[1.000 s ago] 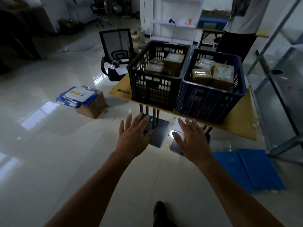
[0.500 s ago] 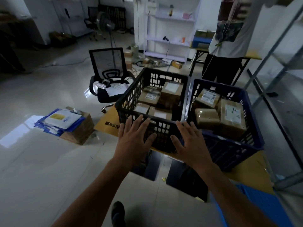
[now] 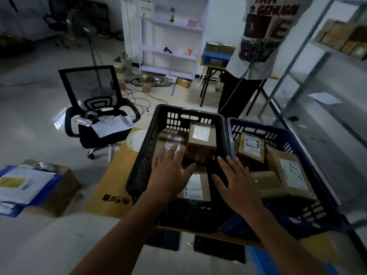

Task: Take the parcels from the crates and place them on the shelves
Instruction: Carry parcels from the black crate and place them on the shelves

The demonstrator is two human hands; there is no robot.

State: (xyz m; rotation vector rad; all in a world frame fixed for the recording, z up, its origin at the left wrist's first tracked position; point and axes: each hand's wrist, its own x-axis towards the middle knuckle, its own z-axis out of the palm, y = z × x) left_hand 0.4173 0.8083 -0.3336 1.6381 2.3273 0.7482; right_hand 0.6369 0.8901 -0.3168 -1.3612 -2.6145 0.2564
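Small parcel stockroom, half warehouse, half office. Black crate (image 3: 145, 155) and blue crate (image 3: 286, 135) full of labelled cardboard parcels (image 3: 201, 139) on a surface (image 3: 119, 175). Metal rack (image 3: 294, 62) on the right stacked with boxes (image 3: 341, 36). White shelves (image 3: 170, 42) at the back with a barcode scanner (image 3: 166, 49), more cartons (image 3: 183, 82) on the tiled floor (image 3: 29, 116), a mesh office chair (image 3: 93, 100) nearby.

Left hand (image 3: 168, 173) covers part of parcel (image 3: 196, 188); label (image 3: 251, 144) text unreadable
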